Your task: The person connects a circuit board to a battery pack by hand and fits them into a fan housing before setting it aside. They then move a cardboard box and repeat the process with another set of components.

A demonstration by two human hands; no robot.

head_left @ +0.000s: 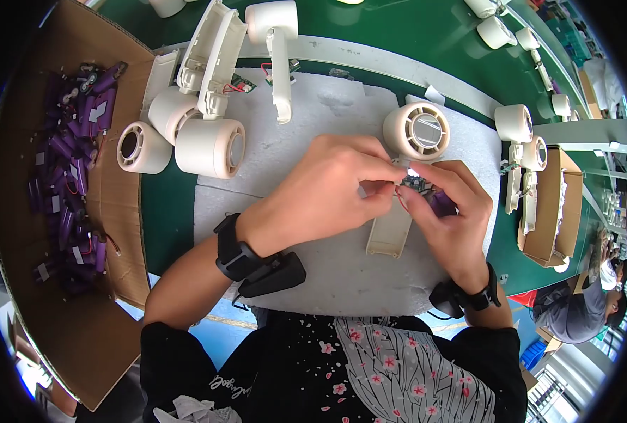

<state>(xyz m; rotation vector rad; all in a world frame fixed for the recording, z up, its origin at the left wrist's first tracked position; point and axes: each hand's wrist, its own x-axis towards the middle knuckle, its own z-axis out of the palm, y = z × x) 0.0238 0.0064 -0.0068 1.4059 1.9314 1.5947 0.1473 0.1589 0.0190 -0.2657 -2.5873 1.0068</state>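
A white handheld fan lies on the foam mat, its round head [416, 132] just beyond my hands and its open handle shell [389, 234] below them. Between my fingertips sits a small dark circuit board [416, 182], with a thin red wire beside it. My left hand [327, 189] is closed in a pinch at the board's left edge; what its fingertips grip is hidden. My right hand [454, 215] holds the board between thumb and forefinger. Partly covered by that hand, a purple battery cell [442, 203] shows under its curled fingers.
On the left stands a cardboard box [119, 211] of purple battery cells [74, 162]. Several white fan parts [211, 148] crowd the mat's upper left. More fans [514, 123] and a smaller carton [550, 211] are at the right. Beyond the grey foam mat [292, 275] runs a green surface [370, 32].
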